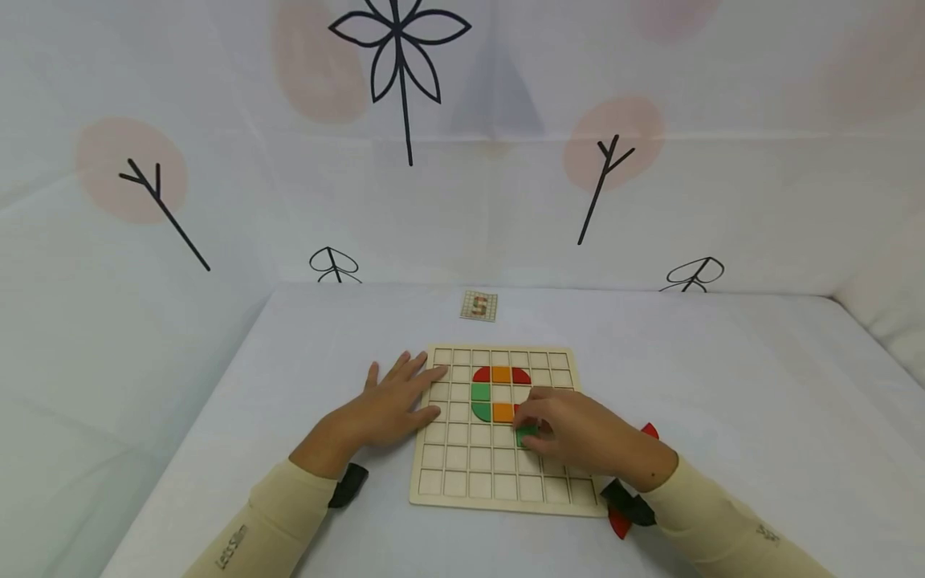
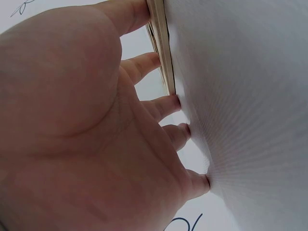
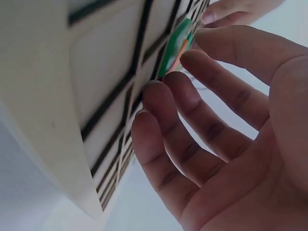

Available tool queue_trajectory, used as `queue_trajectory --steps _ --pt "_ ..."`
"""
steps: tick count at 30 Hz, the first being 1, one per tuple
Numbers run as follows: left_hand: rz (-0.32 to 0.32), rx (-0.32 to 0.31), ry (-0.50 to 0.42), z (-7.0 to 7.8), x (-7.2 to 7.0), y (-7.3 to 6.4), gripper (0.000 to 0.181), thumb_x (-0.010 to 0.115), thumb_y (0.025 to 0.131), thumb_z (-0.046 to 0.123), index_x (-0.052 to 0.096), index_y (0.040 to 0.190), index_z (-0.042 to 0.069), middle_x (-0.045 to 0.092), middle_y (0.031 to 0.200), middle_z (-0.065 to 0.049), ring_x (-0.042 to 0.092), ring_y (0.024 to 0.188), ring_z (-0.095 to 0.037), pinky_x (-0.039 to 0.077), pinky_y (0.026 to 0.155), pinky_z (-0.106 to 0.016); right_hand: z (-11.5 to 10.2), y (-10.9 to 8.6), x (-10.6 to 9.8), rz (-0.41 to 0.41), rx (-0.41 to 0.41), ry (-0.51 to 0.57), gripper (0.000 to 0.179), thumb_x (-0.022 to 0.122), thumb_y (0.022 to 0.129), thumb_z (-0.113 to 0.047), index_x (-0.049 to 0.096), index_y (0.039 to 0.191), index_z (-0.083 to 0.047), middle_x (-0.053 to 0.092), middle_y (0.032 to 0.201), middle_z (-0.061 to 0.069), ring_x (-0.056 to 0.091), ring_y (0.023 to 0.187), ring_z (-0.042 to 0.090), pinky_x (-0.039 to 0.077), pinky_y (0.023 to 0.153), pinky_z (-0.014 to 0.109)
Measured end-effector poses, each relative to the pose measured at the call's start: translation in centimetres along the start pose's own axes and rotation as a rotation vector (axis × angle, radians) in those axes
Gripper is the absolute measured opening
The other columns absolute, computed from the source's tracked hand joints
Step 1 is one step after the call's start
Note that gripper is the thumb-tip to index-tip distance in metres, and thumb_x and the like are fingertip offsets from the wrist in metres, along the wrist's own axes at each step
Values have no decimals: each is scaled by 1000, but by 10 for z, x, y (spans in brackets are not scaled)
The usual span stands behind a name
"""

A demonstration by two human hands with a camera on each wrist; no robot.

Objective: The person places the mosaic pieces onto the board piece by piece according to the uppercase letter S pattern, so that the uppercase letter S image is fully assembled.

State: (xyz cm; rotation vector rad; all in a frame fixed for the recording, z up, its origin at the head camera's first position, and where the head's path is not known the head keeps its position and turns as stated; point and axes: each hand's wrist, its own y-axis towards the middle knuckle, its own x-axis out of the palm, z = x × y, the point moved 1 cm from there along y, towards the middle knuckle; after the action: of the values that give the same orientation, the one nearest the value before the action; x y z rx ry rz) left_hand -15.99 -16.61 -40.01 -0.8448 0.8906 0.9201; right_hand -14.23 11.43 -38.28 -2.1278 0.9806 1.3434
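Observation:
A wooden grid board [image 1: 441, 507] lies on the white table. Set in its cells are red quarter-round tiles [image 1: 482, 375], orange square tiles [image 1: 502, 413], a green square tile [image 1: 480, 392] and a green quarter-round tile [image 1: 482, 411]. My left hand [image 1: 390, 408] is spread at the board's left side, thumb and index finger touching its edge and other fingertips on the table. Over the middle right of the board, my right hand [image 1: 578, 429] pinches another green tile [image 1: 526, 436] close to the grid, just below the red and orange row. Fingers partly hide this tile.
Behind the board lies a small card [image 1: 479, 306] printed with a coloured pattern on a grid. Red pieces [image 1: 619, 523] lie by the board's right side, partly under the right wrist and its black strap. White cloth walls with drawn plants enclose the table.

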Motion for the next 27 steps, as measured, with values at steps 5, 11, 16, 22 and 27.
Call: queue_trajectory --steps 5,11,16,22,27 --pt "0 6 -5 1 0 0 65 58 100 42 30 158 32 13 169 -5 1 158 -29 -5 121 -66 1 -5 -13 24 63 -5 12 74 90 -20 76 102 -21 65 100 -9 57 83 5 52 73 22" --pt "0 10 1 3 0 1 64 57 100 43 30 158 33 13 169 -5 1 158 -29 -4 121 -66 6 -18 -29 143 96 -30 9 73 91 -20 74 100 -19 64 96 -10 57 84 7 52 69 23" --pt "-1 9 18 1 0 1 64 57 101 43 29 158 33 13 169 -5 2 158 -29 -3 121 -67 16 -31 -32 189 142 -47 7 73 91 -18 74 98 -19 64 94 -12 57 84 7 51 65 20" --pt "-2 6 15 1 -1 1 64 56 101 43 29 158 32 13 170 -5 1 158 -29 -4 121 -67 26 -48 -35 160 217 -19 10 72 91 -17 74 100 -19 64 96 -10 56 86 10 49 61 19" --pt "-3 0 11 1 -1 0 64 57 101 43 30 158 32 13 170 -4 1 158 -28 -4 121 -66 35 -59 -39 136 263 -3 11 71 92 -18 73 102 -22 62 95 -12 55 85 9 51 64 21"
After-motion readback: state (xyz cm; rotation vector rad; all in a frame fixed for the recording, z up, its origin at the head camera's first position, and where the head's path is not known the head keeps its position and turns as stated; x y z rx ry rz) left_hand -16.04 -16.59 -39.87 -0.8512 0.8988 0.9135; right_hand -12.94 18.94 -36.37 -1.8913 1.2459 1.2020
